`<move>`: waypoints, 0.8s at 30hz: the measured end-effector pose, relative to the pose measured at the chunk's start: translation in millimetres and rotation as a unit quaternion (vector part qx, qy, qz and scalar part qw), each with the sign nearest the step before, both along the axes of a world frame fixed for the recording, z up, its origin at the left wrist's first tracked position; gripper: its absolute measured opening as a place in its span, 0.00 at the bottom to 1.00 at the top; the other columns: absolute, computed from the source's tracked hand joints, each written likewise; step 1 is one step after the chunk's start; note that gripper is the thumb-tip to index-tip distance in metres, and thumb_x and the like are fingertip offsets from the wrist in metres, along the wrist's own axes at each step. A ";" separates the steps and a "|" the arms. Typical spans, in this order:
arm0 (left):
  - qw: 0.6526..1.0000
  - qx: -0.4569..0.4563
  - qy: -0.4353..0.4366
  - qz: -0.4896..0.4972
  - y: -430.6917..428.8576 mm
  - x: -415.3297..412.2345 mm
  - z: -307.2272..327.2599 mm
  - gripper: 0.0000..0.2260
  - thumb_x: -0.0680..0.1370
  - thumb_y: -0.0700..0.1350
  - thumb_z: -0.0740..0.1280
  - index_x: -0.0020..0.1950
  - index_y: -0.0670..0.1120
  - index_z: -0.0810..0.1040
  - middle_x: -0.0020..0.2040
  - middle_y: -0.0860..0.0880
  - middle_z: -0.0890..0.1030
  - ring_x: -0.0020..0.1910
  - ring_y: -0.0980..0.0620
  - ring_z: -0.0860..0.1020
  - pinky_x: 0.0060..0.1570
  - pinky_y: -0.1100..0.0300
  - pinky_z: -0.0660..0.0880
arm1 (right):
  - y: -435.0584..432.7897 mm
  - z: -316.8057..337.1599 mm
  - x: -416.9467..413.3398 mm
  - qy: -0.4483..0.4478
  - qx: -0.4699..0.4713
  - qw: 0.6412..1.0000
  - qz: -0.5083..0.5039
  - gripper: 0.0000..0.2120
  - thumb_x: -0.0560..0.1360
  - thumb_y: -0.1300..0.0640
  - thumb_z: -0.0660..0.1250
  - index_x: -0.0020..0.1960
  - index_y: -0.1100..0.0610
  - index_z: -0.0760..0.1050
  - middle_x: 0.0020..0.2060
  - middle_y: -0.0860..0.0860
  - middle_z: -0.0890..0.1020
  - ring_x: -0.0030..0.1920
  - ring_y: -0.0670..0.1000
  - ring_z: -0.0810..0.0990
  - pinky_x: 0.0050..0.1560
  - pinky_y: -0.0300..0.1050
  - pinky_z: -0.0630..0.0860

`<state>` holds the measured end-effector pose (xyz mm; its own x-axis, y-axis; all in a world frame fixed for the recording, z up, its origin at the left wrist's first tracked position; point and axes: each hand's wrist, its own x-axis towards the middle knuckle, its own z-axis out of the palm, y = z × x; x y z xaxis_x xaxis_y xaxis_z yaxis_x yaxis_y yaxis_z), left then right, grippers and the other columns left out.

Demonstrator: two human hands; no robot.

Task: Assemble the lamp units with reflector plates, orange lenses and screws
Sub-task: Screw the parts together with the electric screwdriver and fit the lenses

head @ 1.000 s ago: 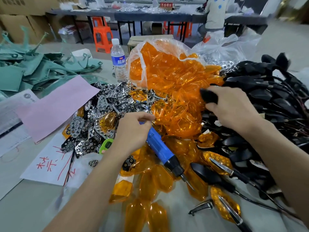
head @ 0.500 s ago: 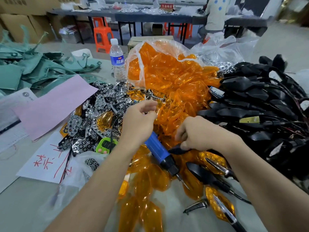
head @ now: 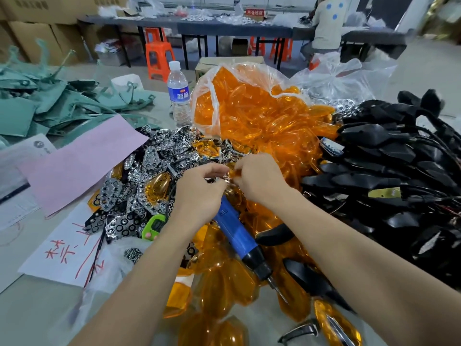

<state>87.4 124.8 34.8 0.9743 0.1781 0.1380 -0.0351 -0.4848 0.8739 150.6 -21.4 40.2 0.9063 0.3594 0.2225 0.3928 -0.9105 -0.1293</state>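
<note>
2 hands meet at frame centre. Left hand [head: 199, 193] pinches a small part [head: 230, 174] between thumb and curled fingers, a narrow grip; can't tell if it's plate or lens. Right hand [head: 262, 181] curls onto the same spot with its fingertips hidden, so grip can't be told. Blue screwdriver [head: 237, 233] lies under the left hand, tip toward lower right. Orange lenses [head: 262, 116] spill from a bag at upper centre, reflector plates [head: 149, 168] are piled centre-left, black lamp housings [head: 386, 171] heaped on the right, screws [head: 133, 254] lower left of centre. Water bottle [head: 177, 93] stands upright behind the plates.
</note>
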 end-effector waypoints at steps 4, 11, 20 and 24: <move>0.994 0.037 -0.043 -0.098 3.2 2.3 6.3 0.24 0.75 0.49 0.68 0.69 0.65 0.74 0.69 0.60 0.76 0.65 0.61 0.76 0.63 0.59 0.71 | -13.5 32.1 -15.1 0.201 0.319 0.926 0.020 0.13 0.78 0.56 0.68 0.35 0.53 0.77 0.24 0.44 0.75 0.24 0.43 0.70 0.27 0.36 0.67; 0.972 -0.227 -0.005 -0.060 5.7 -8.2 13.2 0.13 0.80 0.37 0.70 0.47 0.56 0.86 0.47 0.50 0.87 0.47 0.50 0.87 0.40 0.58 0.83 | -5.8 52.3 10.9 0.113 0.355 0.925 -0.076 0.17 0.80 0.50 0.63 0.41 0.57 0.84 0.34 0.52 0.86 0.31 0.51 0.84 0.37 0.46 0.82; 0.942 -0.324 0.087 -0.010 39.7 -48.5 -4.9 0.04 0.80 0.37 0.71 0.54 0.43 0.80 0.50 0.46 0.88 0.50 0.45 0.87 0.38 0.59 0.83 | 27.4 1.2 77.0 0.040 -0.099 0.992 -0.071 0.10 0.75 0.69 0.64 0.51 0.58 0.77 0.33 0.50 0.73 0.36 0.55 0.76 0.33 0.46 0.70; 0.920 -0.375 0.110 -0.012 38.7 -54.9 -8.8 0.06 0.81 0.37 0.69 0.50 0.46 0.85 0.53 0.44 0.87 0.54 0.46 0.86 0.47 0.55 0.84 | 21.9 -6.0 87.1 0.006 -0.097 0.992 -0.084 0.09 0.74 0.68 0.65 0.52 0.58 0.75 0.41 0.54 0.79 0.42 0.58 0.77 0.40 0.51 0.71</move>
